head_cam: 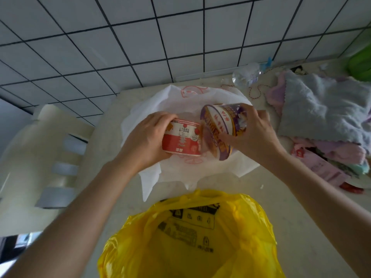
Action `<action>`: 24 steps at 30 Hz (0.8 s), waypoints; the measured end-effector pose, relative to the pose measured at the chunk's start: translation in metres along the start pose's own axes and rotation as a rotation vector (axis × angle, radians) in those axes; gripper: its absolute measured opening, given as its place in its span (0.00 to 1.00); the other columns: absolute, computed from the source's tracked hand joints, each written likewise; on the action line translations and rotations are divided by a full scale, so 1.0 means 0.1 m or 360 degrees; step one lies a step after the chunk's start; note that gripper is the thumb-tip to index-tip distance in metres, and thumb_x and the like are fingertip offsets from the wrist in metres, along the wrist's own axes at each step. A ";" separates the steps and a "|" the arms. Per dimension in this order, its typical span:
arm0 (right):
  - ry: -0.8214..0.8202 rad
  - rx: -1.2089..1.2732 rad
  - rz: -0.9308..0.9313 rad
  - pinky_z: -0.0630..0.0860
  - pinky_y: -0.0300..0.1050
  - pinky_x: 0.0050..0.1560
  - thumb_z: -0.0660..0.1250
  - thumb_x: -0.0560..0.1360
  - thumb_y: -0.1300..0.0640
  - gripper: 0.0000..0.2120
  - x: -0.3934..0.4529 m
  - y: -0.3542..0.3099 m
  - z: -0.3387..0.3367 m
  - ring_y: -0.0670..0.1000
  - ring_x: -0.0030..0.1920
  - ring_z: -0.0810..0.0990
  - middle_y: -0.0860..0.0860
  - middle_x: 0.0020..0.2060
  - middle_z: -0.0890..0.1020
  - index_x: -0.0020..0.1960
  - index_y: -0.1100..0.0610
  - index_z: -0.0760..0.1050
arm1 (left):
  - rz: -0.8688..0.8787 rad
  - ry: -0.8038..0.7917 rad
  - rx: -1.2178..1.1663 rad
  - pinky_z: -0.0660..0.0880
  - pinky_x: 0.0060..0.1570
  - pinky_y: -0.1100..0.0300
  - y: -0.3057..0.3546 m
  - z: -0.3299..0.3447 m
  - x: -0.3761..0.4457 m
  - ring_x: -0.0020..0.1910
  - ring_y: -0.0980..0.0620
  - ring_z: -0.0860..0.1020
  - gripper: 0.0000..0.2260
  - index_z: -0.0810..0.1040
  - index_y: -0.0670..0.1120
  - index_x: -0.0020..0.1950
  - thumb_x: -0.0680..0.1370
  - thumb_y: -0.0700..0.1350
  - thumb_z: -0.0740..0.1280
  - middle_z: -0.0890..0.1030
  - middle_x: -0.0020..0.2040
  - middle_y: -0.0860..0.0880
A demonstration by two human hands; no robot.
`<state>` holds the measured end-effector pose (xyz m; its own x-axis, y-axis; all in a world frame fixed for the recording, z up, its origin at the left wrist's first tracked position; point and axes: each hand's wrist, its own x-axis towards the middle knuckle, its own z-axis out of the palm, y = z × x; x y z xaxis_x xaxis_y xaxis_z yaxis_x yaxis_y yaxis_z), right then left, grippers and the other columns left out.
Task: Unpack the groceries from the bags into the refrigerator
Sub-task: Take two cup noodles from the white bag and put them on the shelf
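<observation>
Our left hand (pixel 146 137) grips a red-and-white cup (pixel 181 138), fingers curled over its far end, the cup lying on its side. Our right hand (pixel 251 133) grips a purple cup (pixel 217 129), thumb on the lid and fingers wrapped round its wall; this cup is tilted, lid facing us and to the left. The two cups touch or nearly touch, the purple lid against the red cup's end; we cannot tell which. Both are held over the open mouth of a white bag (pixel 174 99) that lies on a pale counter (pixel 291 207). Nearer to us sits a yellow bag (pixel 190 241), mouth open, black print on its inner wall. To the right of the white bag lies a heap of cloths (pixel 321 111), grey on top, pink and lilac beneath. A clear plastic bottle (pixel 246 75) lies behind, near the tiled wall (pixel 140 37). The refrigerator is outside our view.
</observation>
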<state>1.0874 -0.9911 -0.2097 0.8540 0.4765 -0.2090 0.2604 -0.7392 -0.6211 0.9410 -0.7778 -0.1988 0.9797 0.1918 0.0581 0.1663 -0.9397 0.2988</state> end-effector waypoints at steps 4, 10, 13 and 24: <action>0.0022 0.0314 0.0102 0.73 0.47 0.53 0.75 0.63 0.40 0.39 -0.21 0.04 -0.07 0.53 0.60 0.74 0.53 0.62 0.73 0.69 0.48 0.65 | -0.0614 0.0335 -0.0550 0.68 0.52 0.69 0.23 -0.13 -0.57 0.57 0.60 0.71 0.41 0.67 0.49 0.69 0.61 0.52 0.81 0.71 0.61 0.57; -0.0121 0.0943 0.0281 0.75 0.34 0.28 0.74 0.70 0.49 0.23 -0.71 0.03 0.06 0.41 0.35 0.81 0.42 0.43 0.77 0.60 0.47 0.67 | -0.1367 0.0619 -0.1407 0.76 0.38 0.66 0.35 -0.06 -1.32 0.48 0.62 0.79 0.37 0.74 0.51 0.64 0.58 0.48 0.83 0.79 0.54 0.56; -0.0173 0.1110 0.0359 0.78 0.42 0.33 0.74 0.70 0.50 0.20 -0.99 0.03 0.21 0.43 0.36 0.82 0.46 0.44 0.80 0.57 0.47 0.68 | -0.1650 0.0675 -0.1857 0.78 0.45 0.53 0.34 -0.02 -1.66 0.52 0.49 0.82 0.37 0.77 0.48 0.63 0.55 0.51 0.80 0.82 0.56 0.48; -0.0326 0.1284 0.0410 0.79 0.45 0.36 0.73 0.70 0.48 0.25 -2.37 -0.15 0.75 0.45 0.39 0.84 0.48 0.48 0.82 0.64 0.47 0.68 | -0.2155 0.0881 -0.2787 0.76 0.54 0.48 0.80 -0.07 -3.30 0.58 0.46 0.79 0.24 0.75 0.48 0.62 0.67 0.48 0.73 0.82 0.57 0.46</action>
<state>0.8472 -1.0576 -0.2075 0.7245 0.4744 -0.5001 -0.3943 -0.3098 -0.8652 0.6298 -0.9138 -0.1872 0.2521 0.6122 -0.7495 -0.0447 0.7810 0.6229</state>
